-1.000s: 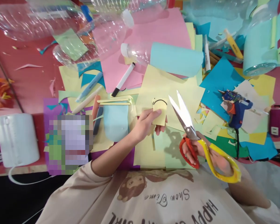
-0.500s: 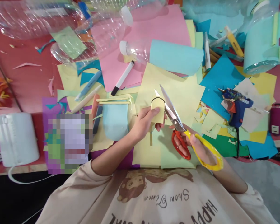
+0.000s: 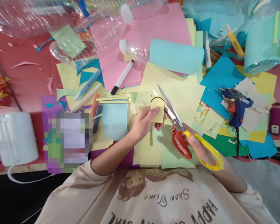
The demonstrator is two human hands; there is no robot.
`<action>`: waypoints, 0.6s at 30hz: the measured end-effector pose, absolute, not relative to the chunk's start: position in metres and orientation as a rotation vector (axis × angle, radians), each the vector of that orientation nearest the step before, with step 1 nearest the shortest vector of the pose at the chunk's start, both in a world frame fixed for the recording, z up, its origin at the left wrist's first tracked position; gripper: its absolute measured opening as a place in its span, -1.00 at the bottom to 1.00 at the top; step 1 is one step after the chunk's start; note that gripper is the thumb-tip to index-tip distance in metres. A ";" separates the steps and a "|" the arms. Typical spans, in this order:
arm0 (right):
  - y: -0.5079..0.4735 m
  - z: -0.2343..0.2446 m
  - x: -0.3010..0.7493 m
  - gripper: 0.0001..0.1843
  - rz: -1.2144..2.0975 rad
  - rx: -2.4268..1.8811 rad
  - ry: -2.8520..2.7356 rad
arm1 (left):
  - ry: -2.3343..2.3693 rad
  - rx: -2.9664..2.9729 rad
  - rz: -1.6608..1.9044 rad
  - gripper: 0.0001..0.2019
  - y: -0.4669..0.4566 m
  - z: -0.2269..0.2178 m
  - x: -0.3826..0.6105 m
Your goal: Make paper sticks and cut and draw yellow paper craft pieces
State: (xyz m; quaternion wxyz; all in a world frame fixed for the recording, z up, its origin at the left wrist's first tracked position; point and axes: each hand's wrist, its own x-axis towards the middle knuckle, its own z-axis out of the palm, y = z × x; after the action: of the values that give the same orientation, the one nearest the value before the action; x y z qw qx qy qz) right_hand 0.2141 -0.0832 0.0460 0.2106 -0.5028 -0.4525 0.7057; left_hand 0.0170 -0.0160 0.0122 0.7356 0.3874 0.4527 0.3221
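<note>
My left hand [image 3: 146, 117] pinches a small piece of pale yellow paper [image 3: 157, 114], thumb on top. A black curved line runs along the paper's rounded upper edge. My right hand [image 3: 196, 145] grips a pair of scissors [image 3: 177, 122] with one red and one yellow handle loop. The blades are apart and point up and left, beside the right edge of the small piece. Beneath both hands lies a larger pale yellow sheet [image 3: 172, 77]. Whether the blades touch the small piece, I cannot tell.
A clear bottle wrapped in light blue paper [image 3: 176, 56] lies beyond my hands. A black-capped marker [image 3: 122, 77] rests left of it. To the right sits a blue glue gun [image 3: 238, 113] on paper. A light blue paper piece [image 3: 115, 119] lies left of my hands.
The blades have tilted very slightly left. My left hand still holds the small yellow paper in nearly the same spot; otherwise the view has barely shifted.
</note>
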 end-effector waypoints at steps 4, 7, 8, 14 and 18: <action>-0.080 0.051 0.216 -0.37 2.058 -1.341 -1.186 | 0.979 0.841 0.724 -0.62 -0.016 0.012 0.017; -0.078 0.054 0.215 -0.35 2.059 -1.339 -1.193 | 0.980 0.850 0.727 -0.62 -0.016 0.012 0.017; -0.077 0.054 0.215 -0.35 2.059 -1.335 -1.191 | 0.982 0.854 0.724 -0.61 -0.016 0.012 0.017; -0.079 0.051 0.215 -0.38 2.069 -1.321 -1.125 | 0.988 0.857 0.713 -0.61 -0.016 0.014 0.017; -0.080 0.046 0.215 -0.38 2.053 -1.302 -1.115 | 1.001 0.865 0.710 -0.60 -0.016 0.015 0.017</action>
State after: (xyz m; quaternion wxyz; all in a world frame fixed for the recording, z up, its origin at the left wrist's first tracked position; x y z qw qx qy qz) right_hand 0.2154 -0.0801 0.0461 0.2315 -0.4735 -0.4055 0.7469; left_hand 0.0173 -0.0157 0.0146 0.7312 0.3931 0.4548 0.3226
